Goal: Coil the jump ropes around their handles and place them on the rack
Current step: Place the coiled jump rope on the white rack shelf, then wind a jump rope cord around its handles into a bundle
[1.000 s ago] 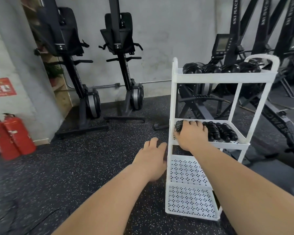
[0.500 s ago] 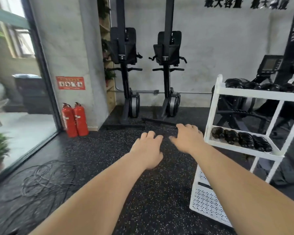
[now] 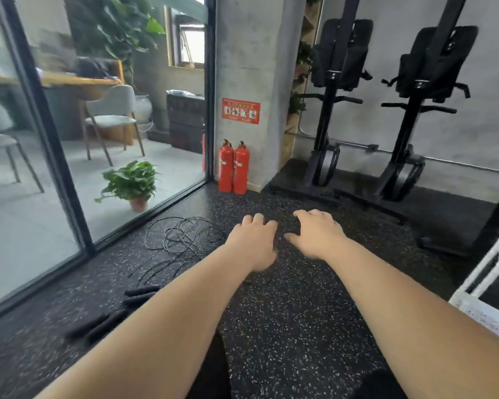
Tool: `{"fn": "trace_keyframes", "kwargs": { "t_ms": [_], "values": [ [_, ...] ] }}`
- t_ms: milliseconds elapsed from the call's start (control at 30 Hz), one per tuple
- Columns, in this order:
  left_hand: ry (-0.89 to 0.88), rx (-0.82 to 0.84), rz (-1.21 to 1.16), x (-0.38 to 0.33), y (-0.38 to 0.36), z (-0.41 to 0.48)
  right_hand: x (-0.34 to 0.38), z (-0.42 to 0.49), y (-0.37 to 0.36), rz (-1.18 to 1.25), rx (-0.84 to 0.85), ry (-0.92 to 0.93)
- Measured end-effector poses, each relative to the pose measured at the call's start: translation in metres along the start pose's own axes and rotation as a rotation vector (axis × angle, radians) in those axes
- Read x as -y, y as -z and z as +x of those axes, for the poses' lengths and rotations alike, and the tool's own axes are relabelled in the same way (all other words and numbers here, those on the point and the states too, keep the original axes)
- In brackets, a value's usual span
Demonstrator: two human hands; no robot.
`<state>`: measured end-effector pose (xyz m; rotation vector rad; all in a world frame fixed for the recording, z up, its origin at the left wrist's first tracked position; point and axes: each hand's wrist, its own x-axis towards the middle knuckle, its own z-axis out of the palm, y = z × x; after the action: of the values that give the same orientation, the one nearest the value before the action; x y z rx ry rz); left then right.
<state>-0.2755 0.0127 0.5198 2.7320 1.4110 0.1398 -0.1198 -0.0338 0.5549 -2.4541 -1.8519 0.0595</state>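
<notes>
Loose black jump ropes (image 3: 182,236) lie in a tangle on the speckled floor near the glass wall. Their black handles (image 3: 140,293) and a further pair of handles (image 3: 98,326) lie closer to me at the lower left. My left hand (image 3: 252,240) and my right hand (image 3: 317,234) are stretched out in front of me, both empty with relaxed fingers, to the right of the rope tangle and above the floor. Only a corner of the white rack (image 3: 484,295) shows at the right edge.
A glass wall with a black frame (image 3: 61,180) runs along the left. Two red fire extinguishers (image 3: 233,168) stand by a concrete pillar. Two black ski machines (image 3: 409,156) stand on a mat at the back right. A potted plant (image 3: 133,182) sits behind the glass.
My view has swung left, away from the rack to the ropes on the floor. My right hand left the rack's middle shelf, and both hands now reach forward empty.
</notes>
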Motion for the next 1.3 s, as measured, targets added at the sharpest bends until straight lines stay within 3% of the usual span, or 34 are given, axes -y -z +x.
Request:
{"fn": "trace_keyframes", "kwargs": {
  "t_ms": [300,867,1300],
  "values": [
    [0.137,0.105,-0.082,0.126,-0.065,-0.015,0.098,0.04,-0.09,0.022,0.186,0.153],
    [0.542,0.495,-0.302,0.286,-0.283,-0.038,0.161,0.128,-0.298,0.075,0.645,0.284],
    [0.544,0.59,-0.266,0.35,-0.393,-0.001,0.221,0.169,-0.433,0.112,0.799,0.341]
  ]
}}
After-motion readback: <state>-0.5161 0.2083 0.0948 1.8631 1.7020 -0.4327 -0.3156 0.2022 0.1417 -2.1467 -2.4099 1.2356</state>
